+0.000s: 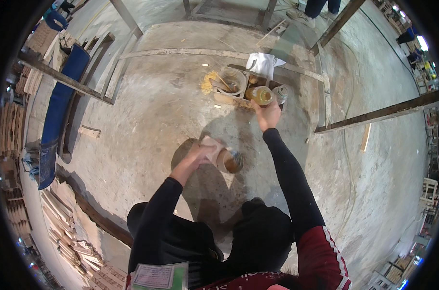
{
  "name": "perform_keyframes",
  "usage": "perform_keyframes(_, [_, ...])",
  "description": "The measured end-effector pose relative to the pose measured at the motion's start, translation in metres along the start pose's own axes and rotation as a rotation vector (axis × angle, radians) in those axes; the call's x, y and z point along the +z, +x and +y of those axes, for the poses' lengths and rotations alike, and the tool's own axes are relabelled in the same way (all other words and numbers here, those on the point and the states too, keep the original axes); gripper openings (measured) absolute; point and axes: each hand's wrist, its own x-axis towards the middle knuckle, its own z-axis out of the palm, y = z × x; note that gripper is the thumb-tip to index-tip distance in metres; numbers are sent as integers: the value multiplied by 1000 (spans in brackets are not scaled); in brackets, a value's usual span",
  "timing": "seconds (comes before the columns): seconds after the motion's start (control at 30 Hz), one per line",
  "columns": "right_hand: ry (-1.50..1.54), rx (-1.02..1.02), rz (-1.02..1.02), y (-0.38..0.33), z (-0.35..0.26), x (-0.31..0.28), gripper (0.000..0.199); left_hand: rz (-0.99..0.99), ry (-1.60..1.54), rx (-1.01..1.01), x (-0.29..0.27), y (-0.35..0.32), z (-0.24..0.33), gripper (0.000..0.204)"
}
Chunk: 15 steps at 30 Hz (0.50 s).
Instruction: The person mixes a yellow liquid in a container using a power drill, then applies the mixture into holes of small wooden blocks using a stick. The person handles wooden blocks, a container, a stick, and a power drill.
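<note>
Crouched on a bare concrete floor, I work with both arms stretched out. My left fingers are wrapped around a pale pinkish cloth and, with it, a cup with brown contents, which tips to the right above the floor between my knees; I cannot tell how much of the grip falls on the cup itself. My right fingers are clasped on the near side of a jar of amber liquid, at the right half of a divided wooden tray ahead of me. Whether the jar's base is clear of the tray, I cannot tell.

Just right of that jar stands a clear glass jar. In the tray's left compartment sits a wide, round container, a wooden-handled tool leaning across its rim. A yellow, crumpled clump lies beside it on the left, and a white cloth drapes over the tray's far edge. A metal frame spans the floor around the tray. To my left stretches a long blue padded piece, with stacked wood strips nearer me.
</note>
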Motion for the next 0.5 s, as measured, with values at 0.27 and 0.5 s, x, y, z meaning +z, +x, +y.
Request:
perform_keyframes(0.27, [11,-162,-184,-10,23,-48,37,329,810,-31,-21,46,-93,32])
perform_keyframes(0.5, [334,-97,117,175,25,-90,19,862,1097,766,-10,126,110,29])
